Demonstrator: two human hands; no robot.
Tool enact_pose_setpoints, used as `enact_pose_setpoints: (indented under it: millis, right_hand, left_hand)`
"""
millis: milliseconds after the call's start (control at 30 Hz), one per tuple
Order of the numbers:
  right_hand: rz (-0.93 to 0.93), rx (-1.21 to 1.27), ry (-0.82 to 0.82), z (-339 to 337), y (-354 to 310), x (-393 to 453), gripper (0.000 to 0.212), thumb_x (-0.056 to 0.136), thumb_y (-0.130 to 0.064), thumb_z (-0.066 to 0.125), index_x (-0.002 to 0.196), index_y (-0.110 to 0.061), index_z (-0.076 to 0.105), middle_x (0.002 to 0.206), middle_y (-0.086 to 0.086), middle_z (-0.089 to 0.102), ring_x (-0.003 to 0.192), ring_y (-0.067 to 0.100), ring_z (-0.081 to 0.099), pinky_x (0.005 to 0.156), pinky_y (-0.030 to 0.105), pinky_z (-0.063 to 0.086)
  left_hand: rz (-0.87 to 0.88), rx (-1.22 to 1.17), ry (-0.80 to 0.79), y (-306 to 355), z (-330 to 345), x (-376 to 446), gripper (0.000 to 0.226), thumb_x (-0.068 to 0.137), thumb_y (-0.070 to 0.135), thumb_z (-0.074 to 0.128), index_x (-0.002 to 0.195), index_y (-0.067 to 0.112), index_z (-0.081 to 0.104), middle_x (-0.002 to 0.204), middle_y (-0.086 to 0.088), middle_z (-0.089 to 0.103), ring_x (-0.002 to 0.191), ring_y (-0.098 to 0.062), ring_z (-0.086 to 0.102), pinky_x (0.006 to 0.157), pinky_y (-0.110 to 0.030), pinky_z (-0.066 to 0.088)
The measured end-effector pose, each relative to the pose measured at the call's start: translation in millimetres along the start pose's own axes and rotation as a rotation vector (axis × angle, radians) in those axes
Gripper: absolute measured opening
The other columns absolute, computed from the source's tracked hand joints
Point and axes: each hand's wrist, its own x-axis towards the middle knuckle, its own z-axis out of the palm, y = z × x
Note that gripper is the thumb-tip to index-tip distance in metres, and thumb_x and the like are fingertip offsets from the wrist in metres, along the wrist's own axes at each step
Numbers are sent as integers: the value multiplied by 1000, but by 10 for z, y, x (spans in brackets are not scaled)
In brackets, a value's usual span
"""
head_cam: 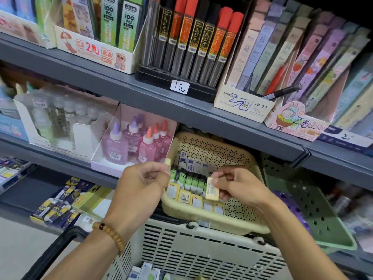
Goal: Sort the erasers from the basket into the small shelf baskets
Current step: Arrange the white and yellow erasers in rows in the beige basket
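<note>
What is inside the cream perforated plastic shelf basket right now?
The cream perforated plastic shelf basket holds rows of white-sleeved erasers, green frog-shaped erasers and yellow-edged erasers; both hands cover parts of the rows.

Both hands pinch yellow erasers over the cream shelf basket (201,216): left hand (139,186), right hand (238,186).

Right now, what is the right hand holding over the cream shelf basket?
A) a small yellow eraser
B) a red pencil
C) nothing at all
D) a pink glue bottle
A: the right hand pinches a small yellow eraser above the cream shelf basket.
</note>
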Motion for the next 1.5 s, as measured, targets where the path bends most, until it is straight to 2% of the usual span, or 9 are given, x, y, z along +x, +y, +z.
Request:
enact_pose_setpoints:
  millis: [200, 433, 567, 767, 933, 1033, 1133, 1400, 1500]
  right_hand:
    - [95, -206, -100, 166, 38, -110, 19, 94, -7, 61, 81, -14, 71, 77, 4, 70, 59, 6, 63, 60, 19, 53]
    - [-179, 48, 398, 157, -20, -605, 16, 94, -19, 62, 82, -24, 72, 79, -2, 72, 74, 18, 67, 67, 34, 57]
    - [-246, 205, 456, 292, 128, -1077, 13, 94, -21, 62, 87, -26, 72, 84, -2, 73, 79, 19, 68, 68, 35, 58]
    - [-10, 368, 368, 566, 795, -1461, 17, 95, -19, 60, 82, -23, 69, 80, -6, 73, 79, 12, 70, 58, 22, 53]
    - [240, 147, 10, 741, 1336, -1311, 18, 98, -21, 55, 94, -8, 68, 97, 8, 69, 94, 22, 65, 90, 37, 51]
    - [281, -34, -134, 890, 1594, -1094, 26, 98, -25, 57, 82, -4, 58, 88, 16, 64, 80, 23, 62, 78, 36, 48]
    - [344, -111, -202, 1082, 1862, -952, 34, 99, -32, 53, 117, -2, 54, 102, 13, 59, 74, 19, 51, 65, 31, 39]
    - [351, -239, -199, 1361, 2218, -773, 34, 95, -33, 59, 118, -8, 52, 117, 11, 52, 96, 25, 59, 78, 34, 50]
    - [323, -263, -150, 1406, 2231, -754, 25, 99, -31, 52, 107, -8, 55, 101, 10, 58, 82, 24, 59, 73, 34, 51]
  left_hand:
    - [34, 53, -30, -2, 22, -66, 21, 85, 14, 68, 75, 30, 73, 76, 6, 72, 82, -12, 69, 84, -35, 55]
    - [81, 78, -118, -55, 90, -388, 15, 88, 19, 65, 97, 31, 68, 89, 11, 69, 90, -8, 65, 89, -38, 55]
    - [136, 157, -192, -194, 99, -777, 18, 90, 22, 62, 106, 31, 65, 94, 10, 66, 93, -2, 61, 89, -33, 52]
    - [45, 476, -291, -703, 28, -1031, 21, 89, 21, 64, 107, 30, 57, 103, 9, 60, 97, -1, 57, 83, -22, 47]
    - [-171, 920, -360, -1298, 7, -932, 54, 86, 35, 64, 132, 22, 39, 130, -7, 44, 121, -28, 47, 104, -40, 41]
    - [-207, 1258, -376, -1644, 35, -927, 63, 82, 47, 61, 132, 22, 32, 137, -11, 37, 125, -33, 36, 103, -44, 39]
    - [-148, 1481, -412, -1926, 100, -960, 68, 76, 57, 58, 129, 26, 32, 139, -8, 33, 123, -31, 32, 101, -45, 33]
    - [-56, 1492, -330, -2145, 157, -920, 75, 78, 62, 53, 137, 24, 26, 136, -5, 36, 120, -29, 32, 100, -45, 36]
    - [-66, 1470, -283, -2217, 217, -1003, 79, 83, 56, 54, 143, 19, 17, 141, -9, 31, 124, -31, 29, 103, -45, 35]
